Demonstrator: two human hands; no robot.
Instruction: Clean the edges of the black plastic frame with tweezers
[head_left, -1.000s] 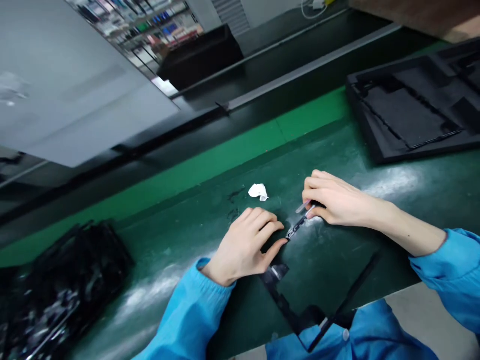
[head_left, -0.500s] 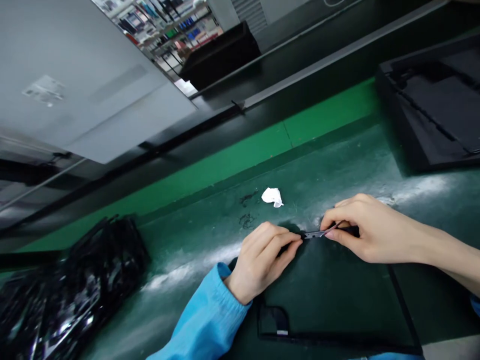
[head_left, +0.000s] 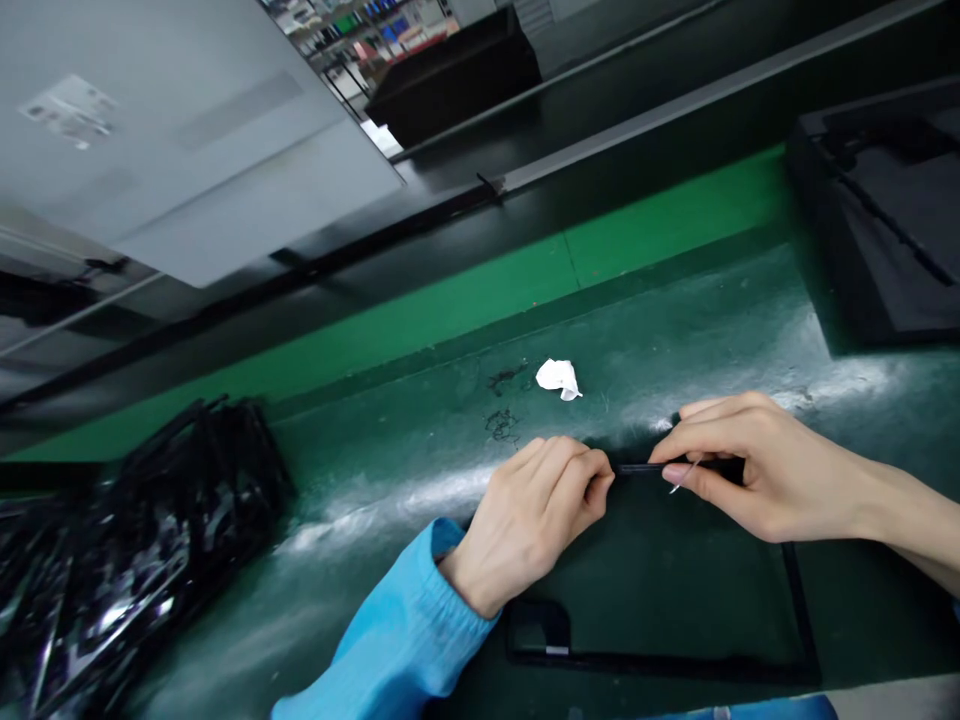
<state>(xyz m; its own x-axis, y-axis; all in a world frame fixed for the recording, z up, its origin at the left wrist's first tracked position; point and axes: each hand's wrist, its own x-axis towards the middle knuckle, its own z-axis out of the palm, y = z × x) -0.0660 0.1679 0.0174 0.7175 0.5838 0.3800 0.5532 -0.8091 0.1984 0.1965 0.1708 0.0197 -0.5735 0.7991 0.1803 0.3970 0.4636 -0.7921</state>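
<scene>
A thin black rectangular frame (head_left: 660, 664) lies flat on the green bench top (head_left: 420, 500) in front of me. My left hand (head_left: 532, 515), in a blue sleeve, is closed on the frame's far edge near its left corner. My right hand (head_left: 739, 465) pinches the same far edge further right, and a thin clear strip (head_left: 684, 477) sticks out from between its fingers. A short bare stretch of the frame's edge (head_left: 637, 468) shows between the two hands.
A crumpled white scrap (head_left: 559, 377) lies just beyond the hands. A pile of glossy black frames (head_left: 112, 560) sits at the left. A black foam tray (head_left: 885, 210) stands at the right. A grey panel (head_left: 150, 130) rests on the black conveyor behind the bright green strip.
The frame has been turned from standing slantwise to lying square before me. Both hands now sit on its far edge, and the strip in the right hand points down.
</scene>
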